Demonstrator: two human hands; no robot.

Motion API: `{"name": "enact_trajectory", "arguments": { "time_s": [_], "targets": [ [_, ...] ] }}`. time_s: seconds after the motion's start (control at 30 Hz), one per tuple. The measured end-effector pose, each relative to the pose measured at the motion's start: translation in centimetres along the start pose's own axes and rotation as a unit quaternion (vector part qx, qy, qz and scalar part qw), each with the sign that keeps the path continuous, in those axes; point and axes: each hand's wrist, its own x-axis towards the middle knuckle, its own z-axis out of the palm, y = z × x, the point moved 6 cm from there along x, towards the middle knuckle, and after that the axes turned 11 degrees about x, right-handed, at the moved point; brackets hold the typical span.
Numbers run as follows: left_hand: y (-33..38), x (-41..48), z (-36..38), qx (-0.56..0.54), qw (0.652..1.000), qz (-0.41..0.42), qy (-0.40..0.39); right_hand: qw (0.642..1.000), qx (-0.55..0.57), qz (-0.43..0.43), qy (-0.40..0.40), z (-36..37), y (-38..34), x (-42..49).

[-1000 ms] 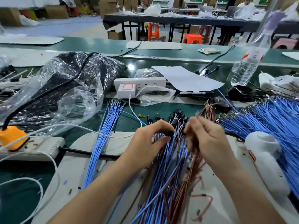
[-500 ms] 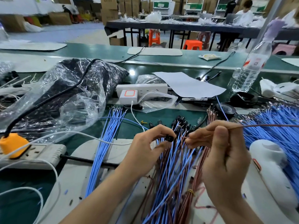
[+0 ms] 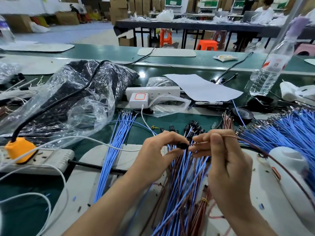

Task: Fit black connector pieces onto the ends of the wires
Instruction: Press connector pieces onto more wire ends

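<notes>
Two hands [image 3: 158, 160] [image 3: 228, 171], two power strips [image 3: 162, 91] [image 3: 51, 160], one water bottle [image 3: 269, 72], one paper sheet [image 3: 202, 87].

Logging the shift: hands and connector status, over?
Left hand pinches black connector. Right hand pinches brown wire, tip at the connector, seating unclear. Nothing between them.

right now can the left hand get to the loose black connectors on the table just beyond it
Probably yes: the loose connectors lie just past the left hand with nothing between, but it is busy pinching a black connector.
</notes>
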Motion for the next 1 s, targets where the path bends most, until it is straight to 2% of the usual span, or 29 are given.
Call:
{"name": "enact_trajectory", "arguments": {
  "time_s": [0.57, 0.8, 1.0],
  "targets": [
    [0.6, -0.1, -0.1, 0.024, 0.999, 0.024, -0.013, 0.999, -0.012, 0.05, 0.006, -0.3, 1.5, 0.0],
    [0.9, -0.3, 0.0, 0.061, 0.996, 0.056, -0.031, 0.988, 0.029, 0.149, -0.019, 0.1, 3.0, -0.2],
    [0.8, -0.3, 0.5, 0.077, 0.994, 0.064, -0.045, 0.97, 0.094, 0.223, 0.012, -0.5, 4.0, 0.1]
  ]
}}
